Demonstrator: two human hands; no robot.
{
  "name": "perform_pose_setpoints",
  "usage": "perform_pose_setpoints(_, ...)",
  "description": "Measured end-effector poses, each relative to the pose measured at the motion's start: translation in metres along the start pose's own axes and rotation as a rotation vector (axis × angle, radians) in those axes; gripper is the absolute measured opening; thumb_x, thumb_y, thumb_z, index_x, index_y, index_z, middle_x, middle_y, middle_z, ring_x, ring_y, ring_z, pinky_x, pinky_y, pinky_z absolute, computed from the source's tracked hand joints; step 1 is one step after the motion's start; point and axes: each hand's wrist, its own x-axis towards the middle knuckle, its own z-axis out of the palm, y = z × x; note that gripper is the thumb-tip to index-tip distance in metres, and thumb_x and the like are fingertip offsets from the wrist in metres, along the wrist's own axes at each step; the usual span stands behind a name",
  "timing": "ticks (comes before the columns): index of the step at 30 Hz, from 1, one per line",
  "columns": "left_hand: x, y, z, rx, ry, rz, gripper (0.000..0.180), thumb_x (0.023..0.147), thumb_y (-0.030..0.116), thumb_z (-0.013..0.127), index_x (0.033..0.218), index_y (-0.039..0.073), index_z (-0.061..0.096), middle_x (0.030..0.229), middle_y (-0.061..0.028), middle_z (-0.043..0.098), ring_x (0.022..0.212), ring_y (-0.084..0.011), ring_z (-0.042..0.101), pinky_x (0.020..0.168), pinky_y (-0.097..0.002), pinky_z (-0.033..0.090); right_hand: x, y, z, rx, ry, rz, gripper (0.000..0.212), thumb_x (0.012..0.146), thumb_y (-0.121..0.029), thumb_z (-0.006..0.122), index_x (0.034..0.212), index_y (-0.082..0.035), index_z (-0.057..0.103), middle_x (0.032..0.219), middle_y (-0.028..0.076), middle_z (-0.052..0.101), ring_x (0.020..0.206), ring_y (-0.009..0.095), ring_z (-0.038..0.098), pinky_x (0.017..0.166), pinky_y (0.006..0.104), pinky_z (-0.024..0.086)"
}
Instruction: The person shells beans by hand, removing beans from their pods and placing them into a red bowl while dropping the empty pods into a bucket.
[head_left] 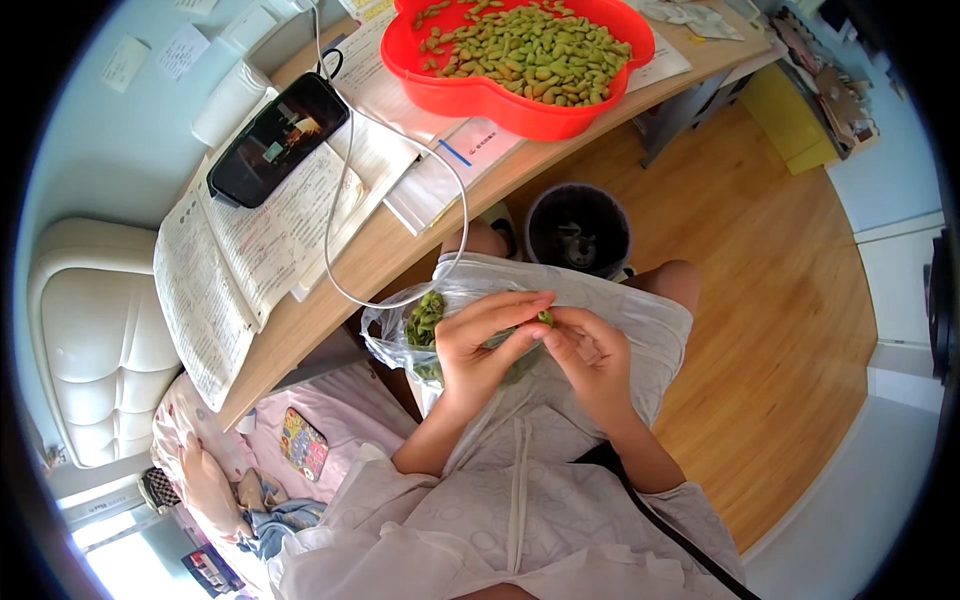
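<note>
Over my lap, my left hand [478, 345] and my right hand [594, 362] meet fingertip to fingertip. Between their thumbs and forefingers is a small green bean pod [545, 317], mostly covered by the fingers. A clear plastic bag [385, 325] of green pods [425, 318] rests on my lap beside and partly behind my left hand. On the desk ahead stands a red lobed bowl [560, 122], with many shelled green beans [545, 50] spread inside.
The wooden desk [290, 345] holds open printed sheets [270, 260], a propped phone [280, 140] and a looping white cable [465, 205]. A dark bin [578, 190] stands on the wooden floor [760, 400] beyond my knees. A bed with pink bedding [350, 420] lies at left.
</note>
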Motion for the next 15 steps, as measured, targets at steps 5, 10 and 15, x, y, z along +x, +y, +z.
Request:
perform_pose_setpoints(5,0.000,0.009,0.000,0.197,0.083,0.049,0.021,0.070,0.002,0.077,0.090,-0.002,0.071,0.095,-0.0145,0.070,0.086,-0.0228,0.068,0.077,-0.0305,0.054,0.000,0.009,-0.006,0.150,-0.022,0.076,0.023,0.090,-0.007,0.062,0.108,0.008,0.062,0.102,0.011,0.065,0.094,0.014,0.062,0.082,0.0256,0.051)
perform_pose_setpoints(10,-0.002,0.017,0.003,0.349,0.114,0.142,0.019,0.068,0.000,0.078,0.084,-0.003,0.068,0.088,-0.0156,0.070,0.084,-0.0231,0.068,0.077,-0.0298,0.053,0.000,0.007,-0.003,0.239,-0.045,0.086,0.025,0.092,-0.008,0.060,0.110,0.009,0.061,0.103,0.013,0.065,0.094,0.018,0.064,0.085,0.0293,0.053)
perform_pose_setpoints(15,-0.001,0.010,0.003,0.413,0.143,0.266,0.019,0.065,0.001,0.079,0.080,-0.001,0.067,0.086,-0.0135,0.070,0.084,-0.0230,0.068,0.087,-0.0382,0.052,-0.001,0.008,0.000,0.326,-0.004,0.168,0.027,0.093,-0.011,0.058,0.110,0.009,0.060,0.103,0.014,0.065,0.093,0.021,0.065,0.086,0.0322,0.054)
